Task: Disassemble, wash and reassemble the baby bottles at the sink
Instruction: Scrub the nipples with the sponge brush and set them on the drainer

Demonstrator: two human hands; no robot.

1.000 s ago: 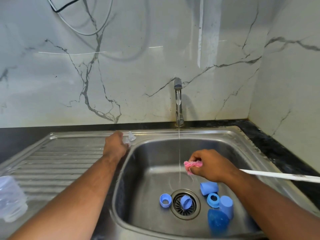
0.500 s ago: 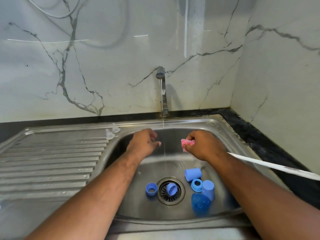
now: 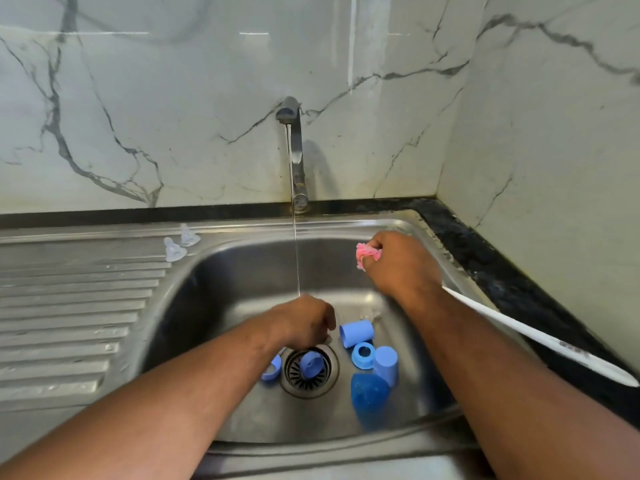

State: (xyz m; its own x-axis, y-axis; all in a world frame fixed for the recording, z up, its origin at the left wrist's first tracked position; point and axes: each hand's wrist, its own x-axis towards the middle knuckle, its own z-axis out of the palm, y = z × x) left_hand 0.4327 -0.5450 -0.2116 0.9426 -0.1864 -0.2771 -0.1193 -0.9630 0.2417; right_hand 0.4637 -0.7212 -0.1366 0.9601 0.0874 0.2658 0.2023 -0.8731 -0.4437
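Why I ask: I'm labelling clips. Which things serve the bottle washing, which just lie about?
Job: blue caps, blue rings, clear teats, pink brush in the right hand, running tap, sink.
Just there: drain strainer, black counter, marble wall.

Bare left forearm (image 3: 173,403) and left hand (image 3: 301,323), bare right forearm (image 3: 502,375) and right hand (image 3: 401,265), uncovered throughout.

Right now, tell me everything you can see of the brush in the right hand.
The brush has a crumpled pink sponge head and a long white handle, plastic-looking, tapering to a point, with dark smudges near the end. The right hand grips it behind the head, above the back right of the sink, beside the water stream, not in it. The handle slants out past the wrist over the dark counter.
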